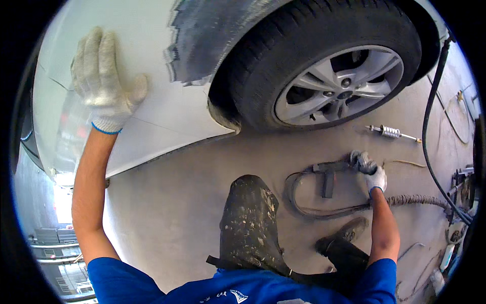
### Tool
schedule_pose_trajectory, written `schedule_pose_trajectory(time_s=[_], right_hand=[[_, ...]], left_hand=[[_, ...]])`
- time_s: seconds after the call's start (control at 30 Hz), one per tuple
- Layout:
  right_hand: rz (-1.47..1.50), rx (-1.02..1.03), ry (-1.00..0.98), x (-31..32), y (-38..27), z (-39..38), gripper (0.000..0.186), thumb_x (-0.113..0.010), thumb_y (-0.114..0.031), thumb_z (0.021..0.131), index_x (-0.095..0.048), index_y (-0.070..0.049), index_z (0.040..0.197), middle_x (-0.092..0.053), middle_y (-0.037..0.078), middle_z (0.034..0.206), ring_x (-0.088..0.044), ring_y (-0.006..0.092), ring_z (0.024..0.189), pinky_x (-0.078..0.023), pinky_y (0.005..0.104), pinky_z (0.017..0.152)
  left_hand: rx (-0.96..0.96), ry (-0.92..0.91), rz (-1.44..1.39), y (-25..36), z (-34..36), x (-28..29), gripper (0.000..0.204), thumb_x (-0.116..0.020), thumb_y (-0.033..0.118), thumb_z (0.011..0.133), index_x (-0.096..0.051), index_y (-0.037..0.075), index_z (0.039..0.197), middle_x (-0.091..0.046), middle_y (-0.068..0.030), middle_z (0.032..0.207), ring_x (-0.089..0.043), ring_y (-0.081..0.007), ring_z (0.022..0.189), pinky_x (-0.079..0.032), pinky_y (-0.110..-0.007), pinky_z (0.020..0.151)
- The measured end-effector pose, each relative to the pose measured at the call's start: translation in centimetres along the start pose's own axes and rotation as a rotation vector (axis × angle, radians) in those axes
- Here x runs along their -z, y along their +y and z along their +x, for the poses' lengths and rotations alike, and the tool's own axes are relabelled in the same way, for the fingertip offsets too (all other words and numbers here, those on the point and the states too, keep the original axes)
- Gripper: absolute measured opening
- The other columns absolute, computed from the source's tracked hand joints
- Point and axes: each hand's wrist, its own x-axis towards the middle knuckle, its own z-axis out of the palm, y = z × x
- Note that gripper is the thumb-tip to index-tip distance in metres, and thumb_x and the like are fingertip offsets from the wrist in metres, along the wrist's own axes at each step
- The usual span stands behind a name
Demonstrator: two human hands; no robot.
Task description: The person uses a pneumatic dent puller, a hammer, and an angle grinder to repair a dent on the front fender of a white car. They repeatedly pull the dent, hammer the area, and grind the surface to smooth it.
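My left hand [105, 81], in a white knit glove with a blue cuff edge, lies flat with its fingers stretched out on the pale car body panel [167, 111]. To the right of it, a bare grey sanded patch [200, 38] borders the wheel arch. Low by the floor on the right, my gloved right hand [376, 179] is closed on a dark grey power tool [362, 162], which looks like a sander; the fingers are partly hidden. Beside that tool lies a black pistol-shaped tool [328, 183] with a cable.
A wheel [344, 91] with a silver rim stands in front of me. A slide hammer [392, 132] rests on the floor beyond my right hand. A ribbed hose [415, 199] and a looped cable [293, 195] lie there too. A black hose [429, 116] hangs at the right.
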Motion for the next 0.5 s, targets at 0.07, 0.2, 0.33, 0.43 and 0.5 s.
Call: schedule_pose_trajectory(time_s=[0.07, 0.2, 0.33, 0.43, 0.5], right_hand=[[-0.015, -0.018, 0.185, 2.5, -1.9, -1.4, 0.055, -0.081, -0.031, 0.074, -0.062, -0.008, 0.121, -0.062, 0.019, 0.124, -0.063, 0.0376, 0.113, -0.052, 0.0471, 0.095], [-0.057, 0.238, -0.007, -1.4, -4.7, -3.4, 0.052, -0.076, -0.036, 0.08, -0.062, -0.006, 0.12, -0.064, 0.022, 0.12, -0.065, 0.038, 0.109, -0.053, 0.0494, 0.094], [-0.024, 0.164, -0.471, -6.6, -9.5, -10.9, 0.053, -0.069, -0.048, 0.086, -0.062, -0.007, 0.117, -0.067, 0.023, 0.118, -0.066, 0.0389, 0.111, -0.053, 0.0501, 0.096], [0.068, 0.124, -0.397, -9.1, -12.3, -14.1, 0.048, -0.071, -0.04, 0.086, -0.061, -0.006, 0.118, -0.065, 0.022, 0.123, -0.065, 0.04, 0.112, -0.053, 0.0503, 0.095], [0.135, 0.176, -0.338, -8.9, -13.9, -15.5, 0.046, -0.072, -0.036, 0.085, -0.06, -0.005, 0.118, -0.063, 0.022, 0.122, -0.064, 0.0414, 0.112, -0.052, 0.05, 0.096]], left_hand=[[0.017, 0.027, 0.007, 0.4, 0.2, -0.4, 0.077, -0.071, 0.028, 0.078, -0.048, 0.0, 0.146, -0.052, -0.025, 0.145, -0.051, -0.0454, 0.132, -0.039, -0.056, 0.109], [0.033, 0.048, -0.055, 0.1, 0.6, -0.2, 0.074, -0.071, 0.028, 0.079, -0.05, 0.001, 0.145, -0.051, -0.0247, 0.146, -0.05, -0.0441, 0.134, -0.039, -0.054, 0.111], [0.081, 0.063, -0.057, 0.6, 0.0, -0.9, 0.073, -0.07, 0.028, 0.081, -0.049, 0.002, 0.147, -0.05, -0.0242, 0.148, -0.048, -0.0427, 0.137, -0.036, -0.054, 0.113], [0.08, 0.047, -0.049, 0.8, 0.1, -0.6, 0.076, -0.071, 0.026, 0.08, -0.047, 0.003, 0.148, -0.05, -0.0243, 0.148, -0.047, -0.0422, 0.138, -0.034, -0.055, 0.114], [0.064, 0.025, 0.0, 0.7, 0.3, -0.5, 0.078, -0.071, 0.025, 0.08, -0.044, 0.003, 0.15, -0.049, -0.024, 0.149, -0.046, -0.0418, 0.138, -0.033, -0.054, 0.116]])
